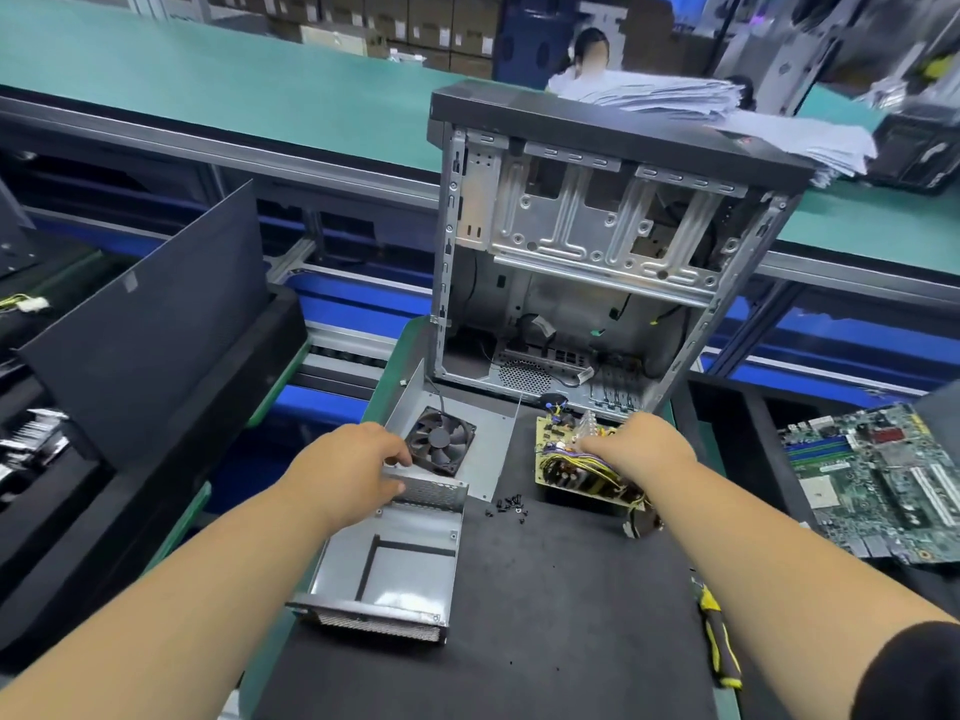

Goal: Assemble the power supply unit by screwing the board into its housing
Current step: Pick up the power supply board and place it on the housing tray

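The grey metal power supply housing (395, 558) lies open on the black mat, with perforated walls at its near and far ends. My left hand (353, 470) grips its far perforated wall. Behind it lies the housing cover (488, 433) with a black fan (440, 441) on it. The yellow power supply board (576, 475), thick with wires, sits to the right on the mat. My right hand (639, 441) reaches over the board and holds its wires and parts from above. Several small black screws (511, 506) lie loose between housing and board.
An open computer case (587, 241) stands upright just behind the work area. A green motherboard (878, 480) lies at the right. A yellow-and-black screwdriver (719, 636) rests on the mat's right edge. A black panel (150, 324) leans at the left. A person sits beyond the conveyor.
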The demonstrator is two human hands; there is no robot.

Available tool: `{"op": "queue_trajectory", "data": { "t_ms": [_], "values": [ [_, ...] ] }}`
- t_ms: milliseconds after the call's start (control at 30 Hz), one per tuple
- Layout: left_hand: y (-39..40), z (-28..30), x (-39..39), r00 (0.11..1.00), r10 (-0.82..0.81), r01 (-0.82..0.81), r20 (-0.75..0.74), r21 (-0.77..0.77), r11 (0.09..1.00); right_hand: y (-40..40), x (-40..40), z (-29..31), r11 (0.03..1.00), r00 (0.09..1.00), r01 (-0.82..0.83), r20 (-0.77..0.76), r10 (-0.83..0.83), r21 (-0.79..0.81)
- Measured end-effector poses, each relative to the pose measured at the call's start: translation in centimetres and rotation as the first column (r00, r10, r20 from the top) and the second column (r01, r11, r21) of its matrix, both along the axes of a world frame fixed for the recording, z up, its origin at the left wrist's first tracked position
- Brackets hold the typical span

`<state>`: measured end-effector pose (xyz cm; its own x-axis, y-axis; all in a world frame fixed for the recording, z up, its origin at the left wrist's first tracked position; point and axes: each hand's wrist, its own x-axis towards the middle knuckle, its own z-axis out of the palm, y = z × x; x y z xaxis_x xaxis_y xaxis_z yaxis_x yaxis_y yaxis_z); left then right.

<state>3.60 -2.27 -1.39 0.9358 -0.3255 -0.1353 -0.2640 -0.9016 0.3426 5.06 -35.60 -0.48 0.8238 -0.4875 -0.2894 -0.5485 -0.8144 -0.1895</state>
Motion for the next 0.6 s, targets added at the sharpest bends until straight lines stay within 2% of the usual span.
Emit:
{"op": "queue_trajectory", "data": {
  "t_ms": [267, 433, 600],
  "values": [
    [0.5, -0.9, 0.8, 0.997, -0.068, 0.065, 0.048, 0.059, 0.996, -1.9, -0.9, 3.4, 1.0, 0.997, -0.013, 0.079, 0.013, 0.001],
    [0.4, -0.8, 0.5, 0.982, -0.163, 0.147, 0.091, 0.154, 0.977, -2.8, -2.0, 4.6, 1.0, 0.987, -0.019, 0.16, 0.02, -0.003],
    [-0.3, 0.3, -0.7, 0.972, -0.149, 0.128, 0.182, 0.123, 0.984, -3.9, -3.5, 6.2, 0.997, 0.981, -0.033, 0.192, 0.02, 0.064]
  ]
}}
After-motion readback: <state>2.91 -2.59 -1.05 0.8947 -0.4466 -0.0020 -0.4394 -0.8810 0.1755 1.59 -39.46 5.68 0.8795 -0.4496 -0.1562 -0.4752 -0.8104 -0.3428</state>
